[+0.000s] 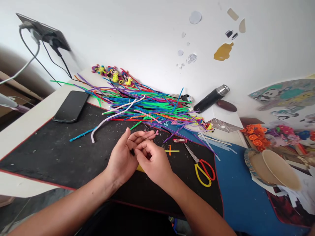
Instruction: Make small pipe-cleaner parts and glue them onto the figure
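Observation:
My left hand (123, 155) is turned palm up over the black mat, its fingers cupped around a short black fuzzy piece (132, 152), probably pipe cleaner. Against that palm, my right hand (155, 161) has its thumb and forefinger pinched together at the black piece; its fingertips are partly hidden. Something yellow (140, 168) shows beneath the hands. To their right lies a small cross of orange and yellow pipe cleaner (170, 150). Scissors (200, 168) with one red and one yellow handle rest near the mat's right edge.
A heap of coloured pipe cleaners (150, 103) spreads behind the hands. A phone (71, 106) lies at left, and small figures (114, 74) sit by the wall. A black flask (212, 97) leans at the back right. Bowls (261, 165) and orange flowers (257, 136) are at far right.

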`<state>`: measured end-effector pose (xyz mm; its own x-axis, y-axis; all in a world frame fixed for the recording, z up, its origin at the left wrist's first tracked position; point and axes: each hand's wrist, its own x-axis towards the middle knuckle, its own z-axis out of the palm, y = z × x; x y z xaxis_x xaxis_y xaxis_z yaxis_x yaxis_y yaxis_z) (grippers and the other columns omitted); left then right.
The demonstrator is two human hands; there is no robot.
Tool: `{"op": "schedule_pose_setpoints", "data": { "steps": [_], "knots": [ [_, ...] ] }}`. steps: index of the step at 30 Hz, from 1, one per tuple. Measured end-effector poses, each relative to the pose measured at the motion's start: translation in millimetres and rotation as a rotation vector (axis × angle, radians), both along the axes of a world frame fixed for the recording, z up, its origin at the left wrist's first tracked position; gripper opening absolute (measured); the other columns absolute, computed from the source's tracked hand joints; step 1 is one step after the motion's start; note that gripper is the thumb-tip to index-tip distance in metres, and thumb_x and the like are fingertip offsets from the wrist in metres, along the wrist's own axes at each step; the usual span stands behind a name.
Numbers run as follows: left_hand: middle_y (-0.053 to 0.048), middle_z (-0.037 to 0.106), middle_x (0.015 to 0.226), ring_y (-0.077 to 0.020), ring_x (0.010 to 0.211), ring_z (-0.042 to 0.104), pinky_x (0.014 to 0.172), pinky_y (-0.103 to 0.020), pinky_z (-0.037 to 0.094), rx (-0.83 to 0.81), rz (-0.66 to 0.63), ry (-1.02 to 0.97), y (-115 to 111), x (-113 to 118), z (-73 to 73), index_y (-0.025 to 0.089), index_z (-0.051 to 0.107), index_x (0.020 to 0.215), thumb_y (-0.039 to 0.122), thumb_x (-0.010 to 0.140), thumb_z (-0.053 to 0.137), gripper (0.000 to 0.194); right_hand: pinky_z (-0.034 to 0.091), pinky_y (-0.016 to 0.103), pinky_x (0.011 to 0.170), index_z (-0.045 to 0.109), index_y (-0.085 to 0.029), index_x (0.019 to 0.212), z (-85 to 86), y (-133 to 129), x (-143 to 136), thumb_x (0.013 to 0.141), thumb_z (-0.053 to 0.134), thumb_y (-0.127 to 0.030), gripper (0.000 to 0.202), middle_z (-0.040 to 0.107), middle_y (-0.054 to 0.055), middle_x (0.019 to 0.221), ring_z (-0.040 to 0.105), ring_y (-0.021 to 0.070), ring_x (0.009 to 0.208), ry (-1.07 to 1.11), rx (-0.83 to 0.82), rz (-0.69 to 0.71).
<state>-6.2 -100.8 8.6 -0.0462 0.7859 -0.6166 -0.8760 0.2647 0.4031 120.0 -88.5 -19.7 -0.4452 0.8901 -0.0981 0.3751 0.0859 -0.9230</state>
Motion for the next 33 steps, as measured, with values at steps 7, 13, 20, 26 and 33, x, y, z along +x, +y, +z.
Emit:
{"op": "schedule_pose_setpoints", "data": {
  "steps": [7,13,20,26,33],
  "knots": [
    [-0.017,0.086,0.119,-0.0318,0.126,0.077,0.122,-0.045,0.053,0.115,0.007,0.096,-4,0,-13.4,0.017,0.079,0.087,0.050,0.112,0.052,0.050,0.035,0.029,0.060,0.070,-0.023,0.091,0.6,0,-2,0.095,0.071,-0.030,0.008,0.059,-0.006,0.065,0.051,0.0128,0.057,-0.083,0.007,0.049],
    [-0.017,0.086,0.117,-0.0316,0.122,0.079,0.119,-0.044,0.056,0.121,-0.005,0.061,-8,-2,-16.6,0.016,0.080,0.088,0.050,0.111,0.055,0.048,0.037,0.028,0.059,0.066,-0.023,0.087,-1.6,-2,-6,0.094,0.071,-0.029,0.010,0.059,-0.006,0.064,0.052,0.0129,0.057,-0.028,-0.047,0.037],
    [-0.018,0.086,0.118,-0.0308,0.124,0.078,0.117,-0.044,0.058,0.057,-0.009,-0.029,-7,-10,-10.9,0.017,0.078,0.084,0.046,0.115,0.046,0.053,0.039,0.027,0.059,0.067,-0.022,0.089,2.0,-2,-5,0.094,0.072,-0.032,0.012,0.060,-0.006,0.066,0.053,0.0131,0.059,0.127,-0.141,0.035],
    [-0.018,0.086,0.117,-0.0305,0.124,0.078,0.119,-0.044,0.056,0.062,-0.010,0.002,-9,-12,-9.4,0.017,0.078,0.086,0.044,0.114,0.049,0.049,0.038,0.027,0.058,0.068,-0.021,0.090,0.8,-4,-7,0.096,0.069,-0.031,0.011,0.061,-0.005,0.066,0.052,0.0132,0.059,0.142,-0.155,0.053],
    [-0.016,0.086,0.118,-0.0318,0.125,0.077,0.117,-0.045,0.058,0.094,-0.012,0.060,-13,-8,-20.2,0.017,0.079,0.091,0.043,0.108,0.065,0.033,0.039,0.027,0.058,0.067,-0.022,0.088,0.5,-6,-10,0.095,0.070,-0.028,0.010,0.059,-0.006,0.063,0.052,0.0132,0.057,0.107,-0.124,0.055]
  ]
}}
